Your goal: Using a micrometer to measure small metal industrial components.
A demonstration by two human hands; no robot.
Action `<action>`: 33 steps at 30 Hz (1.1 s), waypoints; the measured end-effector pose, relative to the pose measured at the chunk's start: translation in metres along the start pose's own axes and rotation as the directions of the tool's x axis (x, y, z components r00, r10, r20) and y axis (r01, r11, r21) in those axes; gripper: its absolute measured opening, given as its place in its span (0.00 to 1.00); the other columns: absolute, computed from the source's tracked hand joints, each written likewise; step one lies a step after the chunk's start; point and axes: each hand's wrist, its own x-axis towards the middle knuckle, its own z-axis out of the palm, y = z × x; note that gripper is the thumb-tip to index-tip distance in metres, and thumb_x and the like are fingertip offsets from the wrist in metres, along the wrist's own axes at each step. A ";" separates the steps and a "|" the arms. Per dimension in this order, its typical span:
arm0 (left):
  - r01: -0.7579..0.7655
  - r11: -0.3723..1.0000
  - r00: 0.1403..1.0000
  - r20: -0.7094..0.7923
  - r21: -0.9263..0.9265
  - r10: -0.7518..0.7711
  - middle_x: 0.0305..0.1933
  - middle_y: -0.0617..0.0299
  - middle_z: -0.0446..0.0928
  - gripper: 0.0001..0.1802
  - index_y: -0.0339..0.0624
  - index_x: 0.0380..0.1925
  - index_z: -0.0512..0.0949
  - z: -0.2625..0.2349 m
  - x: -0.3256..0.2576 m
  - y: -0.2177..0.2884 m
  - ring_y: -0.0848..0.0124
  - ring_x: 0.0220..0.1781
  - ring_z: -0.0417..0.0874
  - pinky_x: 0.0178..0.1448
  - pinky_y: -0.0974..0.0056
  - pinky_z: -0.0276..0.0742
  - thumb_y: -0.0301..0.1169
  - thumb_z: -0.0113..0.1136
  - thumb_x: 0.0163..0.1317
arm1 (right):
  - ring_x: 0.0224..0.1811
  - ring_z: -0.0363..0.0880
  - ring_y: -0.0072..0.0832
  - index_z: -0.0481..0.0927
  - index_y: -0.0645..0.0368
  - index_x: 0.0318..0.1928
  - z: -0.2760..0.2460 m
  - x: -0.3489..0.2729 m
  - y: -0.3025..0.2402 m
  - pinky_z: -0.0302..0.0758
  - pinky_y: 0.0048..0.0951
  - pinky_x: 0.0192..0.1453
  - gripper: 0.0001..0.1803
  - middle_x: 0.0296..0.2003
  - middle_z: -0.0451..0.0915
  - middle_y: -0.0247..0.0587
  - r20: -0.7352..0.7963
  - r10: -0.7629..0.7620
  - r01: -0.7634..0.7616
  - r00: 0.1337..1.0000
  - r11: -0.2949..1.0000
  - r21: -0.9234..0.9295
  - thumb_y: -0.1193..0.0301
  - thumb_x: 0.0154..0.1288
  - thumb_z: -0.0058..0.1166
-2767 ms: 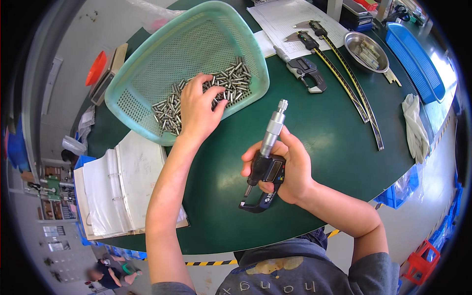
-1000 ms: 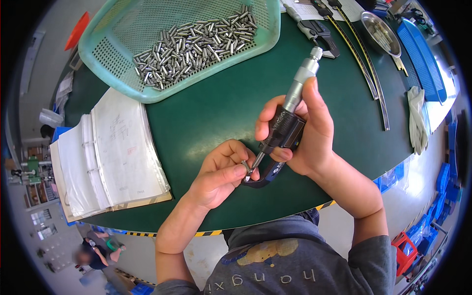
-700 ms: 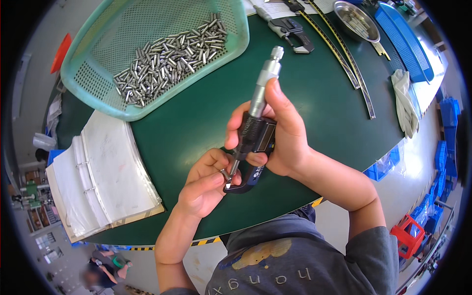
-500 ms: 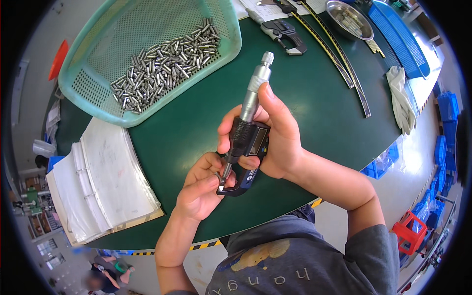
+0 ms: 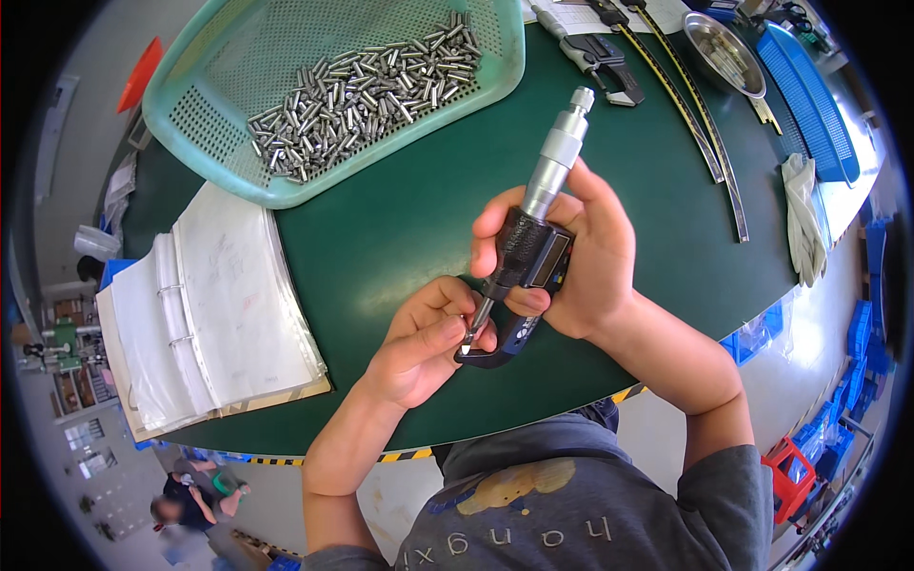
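A digital outside micrometer (image 5: 520, 249), with a silver thimble and a black frame, is tilted over the green table. My right hand (image 5: 598, 252) wraps its body, the thumb lying along the silver barrel and the fingers curled around the black part. My left hand (image 5: 419, 347) is closed in a pinch at the micrometer's jaws. Between its thumb and fingertips sits a small metal pin (image 5: 468, 333), mostly hidden, beside the spindle and the anvil. Whether both jaws touch the pin I cannot tell.
A light green perforated basket (image 5: 286, 195) full of short steel pins stands at the back left. An open ring binder (image 5: 238, 314) lies at left. Farther right are another micrometer (image 5: 605, 67), calipers (image 5: 700, 128), a metal bowl (image 5: 759, 88), a blue basket (image 5: 809, 105) and white gloves (image 5: 804, 219).
The whole view has shifted, so the hands and micrometer appear farther right and slightly higher. My fingertips now cover more of the small pin at the jaws. Both grips are kept.
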 end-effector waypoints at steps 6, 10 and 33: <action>0.005 1.000 1.000 -0.005 0.000 -0.005 0.33 0.59 0.71 0.09 0.39 0.34 0.65 0.000 0.000 -0.001 0.70 0.38 0.74 0.43 0.69 0.67 0.29 0.51 0.56 | 0.09 0.63 0.22 0.73 0.65 0.29 0.001 0.000 0.001 0.58 0.18 0.12 0.38 0.20 0.75 0.45 -0.011 -0.022 0.022 1.000 0.999 -0.032 0.38 0.53 0.30; 0.019 1.000 1.000 0.003 0.014 -0.019 0.33 0.59 0.71 0.09 0.39 0.34 0.65 0.001 0.000 -0.002 0.70 0.38 0.74 0.44 0.69 0.67 0.29 0.52 0.55 | 0.08 0.61 0.23 0.73 0.63 0.27 0.001 -0.001 0.003 0.57 0.17 0.09 0.37 0.20 0.75 0.49 -0.062 -0.070 0.063 0.996 0.991 -0.115 0.39 0.57 0.25; -0.049 0.997 0.991 -0.125 -0.061 0.041 0.33 0.61 0.68 0.06 0.39 0.32 0.67 -0.002 0.005 0.014 0.69 0.37 0.73 0.42 0.67 0.69 0.28 0.50 0.56 | 0.10 0.62 0.22 0.72 0.66 0.32 -0.001 -0.001 0.000 0.57 0.18 0.12 0.39 0.22 0.74 0.47 -0.088 -0.022 0.018 0.996 0.998 -0.054 0.41 0.58 0.19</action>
